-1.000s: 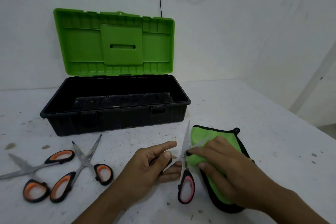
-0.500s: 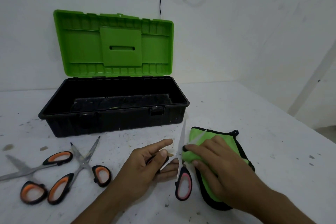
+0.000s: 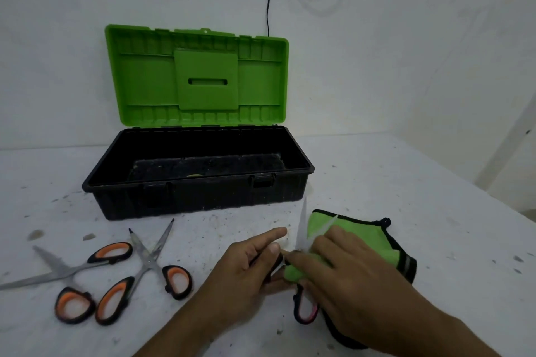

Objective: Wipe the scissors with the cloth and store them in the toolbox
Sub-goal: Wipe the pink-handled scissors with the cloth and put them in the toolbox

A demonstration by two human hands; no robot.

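Observation:
Pink-handled scissors (image 3: 301,229) lie open on the table, blades pointing away from me. My left hand (image 3: 249,266) grips one of their handles, index finger stretched out. My right hand (image 3: 345,278) grips a fold of the green cloth (image 3: 359,238) with black trim and presses it against the scissors near the pivot. One pink handle loop (image 3: 304,310) shows below my right hand. The black toolbox (image 3: 200,200) stands behind, its green lid (image 3: 200,78) upright and open.
Two pairs of orange-handled scissors (image 3: 145,266) (image 3: 63,272) lie open on the table at the left. A wall with hanging cables stands behind the toolbox. The table's right edge runs diagonally at the far right.
My right hand has slid the cloth down the blade toward the pivot and handles. My left hand has kept its hold on the scissors.

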